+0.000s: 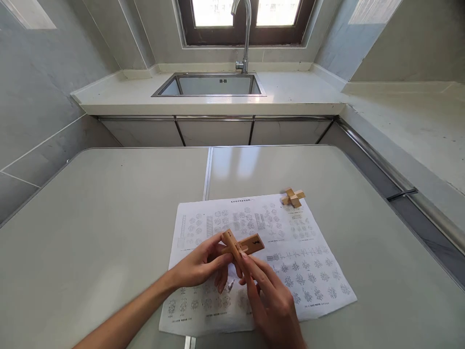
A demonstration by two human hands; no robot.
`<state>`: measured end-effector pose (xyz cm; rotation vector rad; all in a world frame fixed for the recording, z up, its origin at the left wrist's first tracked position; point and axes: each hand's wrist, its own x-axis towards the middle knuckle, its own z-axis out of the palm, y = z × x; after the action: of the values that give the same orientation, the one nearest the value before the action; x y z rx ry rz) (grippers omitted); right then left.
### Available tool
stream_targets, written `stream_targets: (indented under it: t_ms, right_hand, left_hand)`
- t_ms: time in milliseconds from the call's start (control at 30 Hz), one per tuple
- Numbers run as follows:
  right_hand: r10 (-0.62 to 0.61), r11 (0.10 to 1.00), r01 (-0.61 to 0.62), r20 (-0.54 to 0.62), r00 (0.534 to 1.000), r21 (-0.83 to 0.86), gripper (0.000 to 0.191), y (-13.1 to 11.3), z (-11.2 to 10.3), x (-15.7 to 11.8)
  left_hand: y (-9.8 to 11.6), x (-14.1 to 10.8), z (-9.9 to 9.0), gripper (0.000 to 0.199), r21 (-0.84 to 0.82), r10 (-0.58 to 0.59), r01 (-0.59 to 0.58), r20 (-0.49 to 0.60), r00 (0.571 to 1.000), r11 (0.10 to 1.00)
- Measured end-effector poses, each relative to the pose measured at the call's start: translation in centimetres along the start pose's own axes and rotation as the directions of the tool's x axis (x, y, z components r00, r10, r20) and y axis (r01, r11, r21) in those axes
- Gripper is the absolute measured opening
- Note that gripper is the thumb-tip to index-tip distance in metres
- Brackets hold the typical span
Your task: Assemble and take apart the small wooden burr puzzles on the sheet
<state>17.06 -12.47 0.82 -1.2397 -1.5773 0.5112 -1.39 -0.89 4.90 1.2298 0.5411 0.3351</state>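
Crossed wooden puzzle pieces [232, 244] are held between my two hands, above a printed instruction sheet [286, 242]. One piece bears the number 2 near its upper end; the piece crossing it carries a dark mark on its right end. My left hand [203, 261] is closed on the crossed pieces from the left, thumb along the near side. From the right, my right hand [269, 291] pinches them with its fingertips near the crossing. Some fingers behind the pieces are partly hidden. On the sheet's upper right corner rests an assembled wooden burr puzzle [292, 198].
Under the sheet is a pale folding table [109, 208] with a seam down its middle. Beyond its far edge runs a white counter [290, 89] with a sink [210, 86] and a faucet [246, 43]. A ledge [410, 126] borders the right side.
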Motion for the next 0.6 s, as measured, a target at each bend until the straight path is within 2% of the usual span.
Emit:
stream_targets:
  t_ms: [200,333,467,600]
  right_hand:
    - [0.068,0.996,-0.066,0.032,0.997,-0.062,0.046,0.5,-1.6,0.1]
    - [0.1,0.986,-0.086,0.093,0.991,-0.14,0.034,0.9,-2.4,0.9]
    - [0.079,0.982,-0.057,0.12,0.99,-0.178,0.033,0.9,-2.6,2.1]
    - [0.042,0.977,0.003,0.208,0.977,-0.214,0.036,1.3,-2.5,3.4]
  left_hand:
    - [-0.5,0.2,-0.4,0.029,-0.037,0.052,-0.056,-0.096,0.994,0.998]
    - [-0.8,0.3,-0.5,0.03,-0.03,0.082,-0.089,-0.169,0.982,0.996]
    - [-0.5,0.4,-0.5,0.032,-0.012,0.105,-0.109,-0.192,0.976,0.994]
    - [-0.7,0.6,-0.5,0.032,-0.01,0.11,-0.114,-0.211,0.971,0.993]
